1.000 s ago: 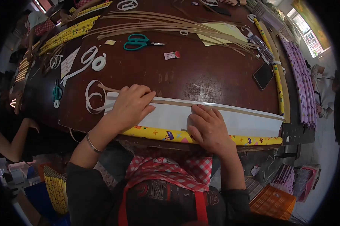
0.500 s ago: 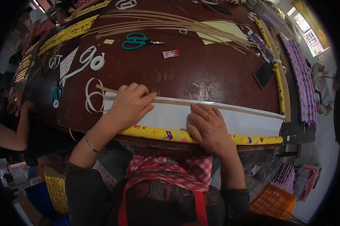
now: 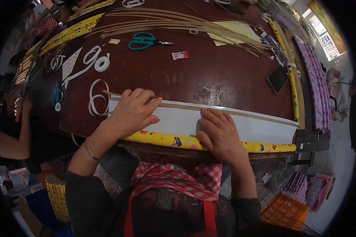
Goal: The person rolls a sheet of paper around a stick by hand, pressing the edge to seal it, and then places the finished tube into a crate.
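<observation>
A white sheet lies along the table's near edge, its near side rolled into a yellow patterned tube. Along the sheet's far edge runs a narrow brown strip, whose left end sticks out past the paper. My left hand rests over the strip's left part, fingers bent onto it and the thumb apart over the sheet. Farther right, my right hand lies on the sheet, its fingertips touching the strip and its thumb spread near the yellow tube. Neither palm is visible.
White tape loops lie left of the sheet. Beyond are a white tape roll, teal scissors, a pink packet and long brown strips. A phone lies at right. Another person's arm is at left.
My left hand has shifted slightly left along the strip, and its thumb has moved down away from the fingers. My right hand stays almost in place.
</observation>
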Tool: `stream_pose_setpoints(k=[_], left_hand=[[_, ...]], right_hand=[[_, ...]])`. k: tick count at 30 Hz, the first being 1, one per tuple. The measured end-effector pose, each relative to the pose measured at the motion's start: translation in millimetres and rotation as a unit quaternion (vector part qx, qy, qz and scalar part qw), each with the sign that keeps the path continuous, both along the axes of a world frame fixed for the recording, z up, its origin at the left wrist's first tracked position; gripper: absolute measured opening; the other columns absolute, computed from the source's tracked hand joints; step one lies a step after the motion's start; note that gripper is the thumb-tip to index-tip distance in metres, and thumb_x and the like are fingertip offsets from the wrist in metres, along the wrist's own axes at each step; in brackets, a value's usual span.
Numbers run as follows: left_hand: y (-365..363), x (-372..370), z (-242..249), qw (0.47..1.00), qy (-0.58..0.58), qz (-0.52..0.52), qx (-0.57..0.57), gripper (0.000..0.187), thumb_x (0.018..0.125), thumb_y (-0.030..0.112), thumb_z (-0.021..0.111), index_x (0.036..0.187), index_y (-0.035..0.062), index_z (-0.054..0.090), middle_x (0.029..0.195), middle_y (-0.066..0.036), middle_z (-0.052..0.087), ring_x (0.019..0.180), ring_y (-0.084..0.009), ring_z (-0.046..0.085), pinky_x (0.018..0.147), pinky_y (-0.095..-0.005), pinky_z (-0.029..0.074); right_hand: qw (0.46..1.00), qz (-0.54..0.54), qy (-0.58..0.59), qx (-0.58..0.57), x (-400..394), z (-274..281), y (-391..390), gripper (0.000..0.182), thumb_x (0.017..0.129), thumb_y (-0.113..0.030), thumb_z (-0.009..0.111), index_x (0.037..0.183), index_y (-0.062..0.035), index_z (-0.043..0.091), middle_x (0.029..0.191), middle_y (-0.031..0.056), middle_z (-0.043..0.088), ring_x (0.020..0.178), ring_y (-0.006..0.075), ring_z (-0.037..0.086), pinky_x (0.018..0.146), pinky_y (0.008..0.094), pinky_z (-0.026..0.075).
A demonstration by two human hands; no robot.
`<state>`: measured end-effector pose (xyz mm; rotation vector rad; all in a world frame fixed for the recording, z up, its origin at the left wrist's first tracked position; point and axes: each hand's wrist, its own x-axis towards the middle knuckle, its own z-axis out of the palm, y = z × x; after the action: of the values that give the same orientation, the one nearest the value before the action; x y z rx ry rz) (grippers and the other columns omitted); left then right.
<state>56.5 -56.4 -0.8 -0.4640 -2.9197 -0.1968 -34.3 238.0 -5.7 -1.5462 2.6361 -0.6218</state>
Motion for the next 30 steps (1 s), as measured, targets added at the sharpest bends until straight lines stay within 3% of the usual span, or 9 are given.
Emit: stream_pose_setpoints(k=[11, 23, 30], left_hand=[[-18, 7, -3, 0.996, 0.007, 0.074, 0.042, 0.046, 0.086, 0.032, 0.072, 0.121, 0.0029, 0.067, 0.107, -0.006, 0.060, 0.103, -0.0218, 0.055, 0.086, -0.0377, 0.037], [-9, 2, -5, 0.998, 0.004, 0.052, 0.042, 0.037, 0.083, 0.029, 0.076, 0.115, 0.0118, 0.072, 0.100, -0.004, 0.058, 0.099, -0.0205, 0.054, 0.082, -0.0377, 0.036], [-24, 14, -5, 0.997, 0.029, 0.049, 0.042, 0.043, 0.080, 0.029, 0.077, 0.118, 0.0108, 0.070, 0.101, -0.003, 0.059, 0.094, -0.0201, 0.056, 0.081, -0.0376, 0.037]], right_hand=[[1.000, -0.004, -0.009, 0.005, 0, 0, 0, 0.030, 0.090, -0.028, 0.064, 0.109, -0.0047, 0.064, 0.134, 0.0171, 0.059, 0.129, 0.0345, 0.052, 0.107, 0.0555, 0.037], [1.000, -0.006, -0.009, 0.016, 0, 1, 0, 0.031, 0.092, -0.029, 0.063, 0.111, -0.0050, 0.064, 0.136, 0.0164, 0.058, 0.131, 0.0338, 0.050, 0.107, 0.0561, 0.037], [1.000, -0.002, -0.012, 0.013, -1, 0, 1, 0.032, 0.091, -0.029, 0.063, 0.113, -0.0048, 0.065, 0.136, 0.0168, 0.058, 0.130, 0.0339, 0.051, 0.107, 0.0563, 0.037]])
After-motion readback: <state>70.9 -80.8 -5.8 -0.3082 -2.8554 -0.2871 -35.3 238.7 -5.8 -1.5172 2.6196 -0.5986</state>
